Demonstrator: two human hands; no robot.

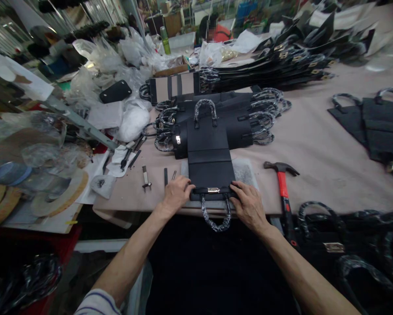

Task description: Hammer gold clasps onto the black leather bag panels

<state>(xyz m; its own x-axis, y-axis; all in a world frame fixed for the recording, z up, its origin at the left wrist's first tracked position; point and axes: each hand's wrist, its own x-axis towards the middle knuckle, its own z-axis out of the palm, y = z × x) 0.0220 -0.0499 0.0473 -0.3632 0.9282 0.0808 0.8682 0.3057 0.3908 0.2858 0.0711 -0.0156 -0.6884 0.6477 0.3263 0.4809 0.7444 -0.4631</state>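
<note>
A flat black handbag panel (pixel 209 168) lies lengthwise before me, with a wrapped handle (pixel 205 111) at its far end and another wrapped handle (pixel 217 218) hanging over the table's front edge. Near that edge a gold-coloured metal clasp (pixel 213 190) sits on the panel. My left hand (pixel 176 193) grips the panel's left near corner, fingers closed on it. At the opposite corner my right hand (pixel 248 203) pinches the edge between thumb and fingers. Under the panel a pale slab (pixel 245 173) shows partly.
A claw hammer (pixel 282 188) with a red handle lies right of the panel. Small metal tools (pixel 146 178) are at the left. Behind are stacked bag panels (pixel 238 135); more bags (pixel 334 245) fill the lower right. A person (pixel 216 33) is at the back.
</note>
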